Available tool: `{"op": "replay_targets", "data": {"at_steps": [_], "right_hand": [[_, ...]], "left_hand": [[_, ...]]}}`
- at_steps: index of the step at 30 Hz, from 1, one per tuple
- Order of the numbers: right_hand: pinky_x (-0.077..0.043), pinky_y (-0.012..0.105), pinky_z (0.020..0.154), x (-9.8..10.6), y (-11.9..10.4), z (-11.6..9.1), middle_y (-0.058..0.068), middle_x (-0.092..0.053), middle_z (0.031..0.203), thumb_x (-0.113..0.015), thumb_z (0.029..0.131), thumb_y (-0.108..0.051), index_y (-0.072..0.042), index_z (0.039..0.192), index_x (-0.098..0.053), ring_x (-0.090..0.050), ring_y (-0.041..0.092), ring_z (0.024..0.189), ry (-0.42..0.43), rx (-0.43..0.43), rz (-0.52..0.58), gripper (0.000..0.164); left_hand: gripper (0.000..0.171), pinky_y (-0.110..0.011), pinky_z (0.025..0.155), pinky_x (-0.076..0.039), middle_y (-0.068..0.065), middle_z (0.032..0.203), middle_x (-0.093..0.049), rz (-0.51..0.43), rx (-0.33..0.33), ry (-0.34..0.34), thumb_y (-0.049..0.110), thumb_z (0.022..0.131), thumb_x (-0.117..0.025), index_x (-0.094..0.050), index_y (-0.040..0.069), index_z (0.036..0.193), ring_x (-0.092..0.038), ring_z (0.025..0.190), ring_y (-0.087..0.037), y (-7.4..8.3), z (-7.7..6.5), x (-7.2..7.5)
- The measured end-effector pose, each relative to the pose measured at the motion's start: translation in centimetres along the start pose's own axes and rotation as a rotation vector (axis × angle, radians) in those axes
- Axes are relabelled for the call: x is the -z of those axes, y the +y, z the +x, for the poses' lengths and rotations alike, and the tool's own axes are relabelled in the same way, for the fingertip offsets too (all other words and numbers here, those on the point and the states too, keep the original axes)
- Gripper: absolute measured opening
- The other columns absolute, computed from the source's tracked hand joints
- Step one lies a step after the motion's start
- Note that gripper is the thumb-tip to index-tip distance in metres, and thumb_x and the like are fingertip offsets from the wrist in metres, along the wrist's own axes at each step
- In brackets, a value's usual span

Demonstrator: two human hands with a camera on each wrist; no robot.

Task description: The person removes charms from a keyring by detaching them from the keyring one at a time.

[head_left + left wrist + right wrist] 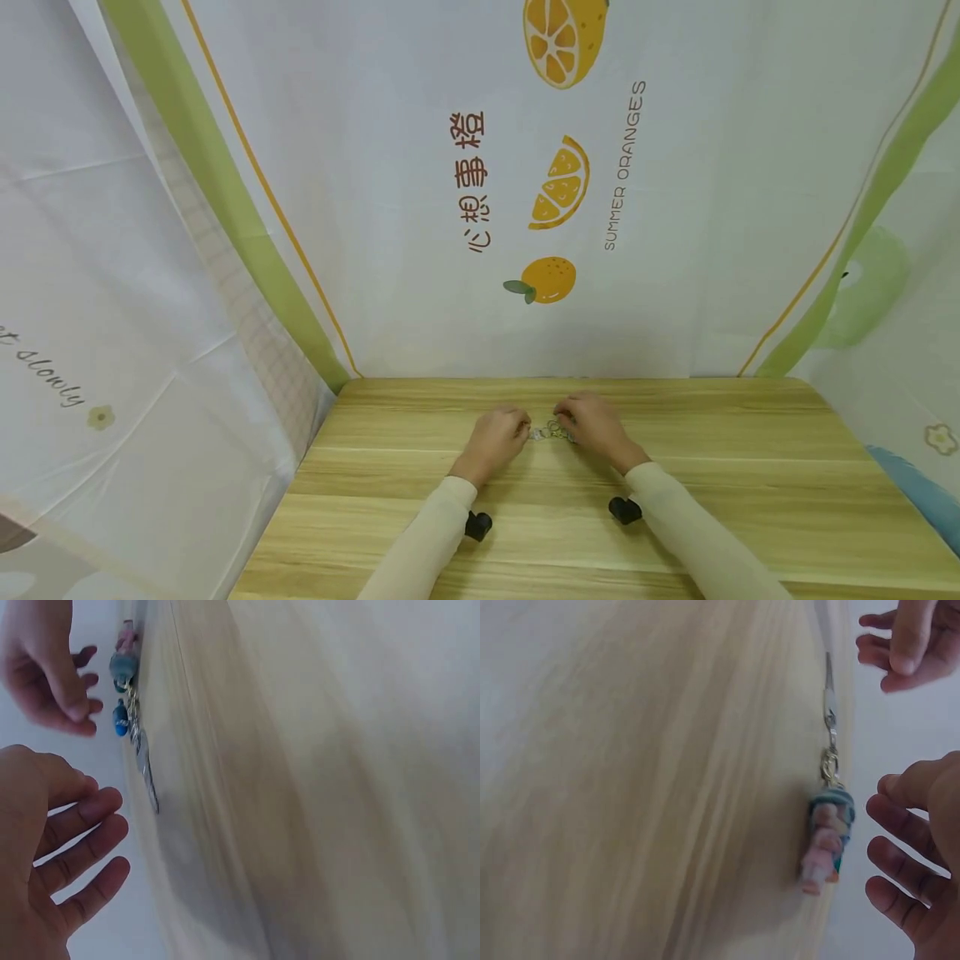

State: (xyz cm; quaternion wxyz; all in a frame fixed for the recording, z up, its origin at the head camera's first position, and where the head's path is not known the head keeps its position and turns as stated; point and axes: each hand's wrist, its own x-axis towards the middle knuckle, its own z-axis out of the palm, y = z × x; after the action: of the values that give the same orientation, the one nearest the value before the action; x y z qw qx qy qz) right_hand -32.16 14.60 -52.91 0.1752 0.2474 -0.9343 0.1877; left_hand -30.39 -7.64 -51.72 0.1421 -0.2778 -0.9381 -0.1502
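A keychain [555, 431] lies on the wooden table between the two hands. It has a teal and pink figure charm [826, 832], a small blue charm [121, 718], metal rings and chain [830, 763], and a flat metal piece [147, 774] at the other end. My left hand [497, 437] hovers by the flat metal end, its fingers loosely bent and holding nothing. Over the charm end is my right hand [596, 427], fingers relaxed and apart from one another, also without anything in its grip. In the right wrist view, a gap shows between its fingertips and the charm.
The wood-grain table [720, 500] reaches back to a white cloth [405, 250] printed with oranges, and similar cloths hang at both sides. A black wrist device [477, 526] shows at the left sleeve and another black device [624, 510] at the right.
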Motion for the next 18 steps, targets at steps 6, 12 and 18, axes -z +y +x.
{"op": "replay_targets", "data": {"at_steps": [6,12,18], "right_hand": [[-0.061,0.045,0.086,-1.1,-0.1,0.6,0.006,-0.077,0.102,-0.077,0.098,-0.010,-0.010,0.103,-0.081,-0.069,0.028,0.096,-0.005,0.003,-0.018,0.007],[-0.060,0.044,0.085,-1.8,-0.4,0.9,0.005,-0.075,0.103,-0.077,0.098,-0.013,-0.012,0.103,-0.081,-0.066,0.027,0.096,-0.005,0.026,-0.051,0.006],[-0.059,0.043,0.083,-2.3,-0.4,1.2,0.004,-0.074,0.099,-0.075,0.099,-0.011,-0.014,0.100,-0.081,-0.063,0.025,0.091,-0.007,0.036,-0.087,0.007]], "left_hand": [[0.014,-0.027,0.083,-0.061,-0.002,0.106,-0.075,0.032,0.024,-0.040,0.014,0.104,-0.068,-0.080,0.010,0.110,-0.072,0.098,-0.017,1.0,0.8,-1.0],[0.015,-0.031,0.089,-0.059,-0.002,0.105,-0.075,0.116,0.045,-0.083,0.020,0.106,-0.068,-0.079,0.012,0.110,-0.071,0.098,-0.018,1.7,1.5,-2.1],[0.018,-0.033,0.089,-0.059,-0.002,0.105,-0.072,0.207,0.079,-0.122,0.029,0.108,-0.066,-0.076,0.015,0.109,-0.067,0.100,-0.019,2.3,2.1,-2.7]]}}
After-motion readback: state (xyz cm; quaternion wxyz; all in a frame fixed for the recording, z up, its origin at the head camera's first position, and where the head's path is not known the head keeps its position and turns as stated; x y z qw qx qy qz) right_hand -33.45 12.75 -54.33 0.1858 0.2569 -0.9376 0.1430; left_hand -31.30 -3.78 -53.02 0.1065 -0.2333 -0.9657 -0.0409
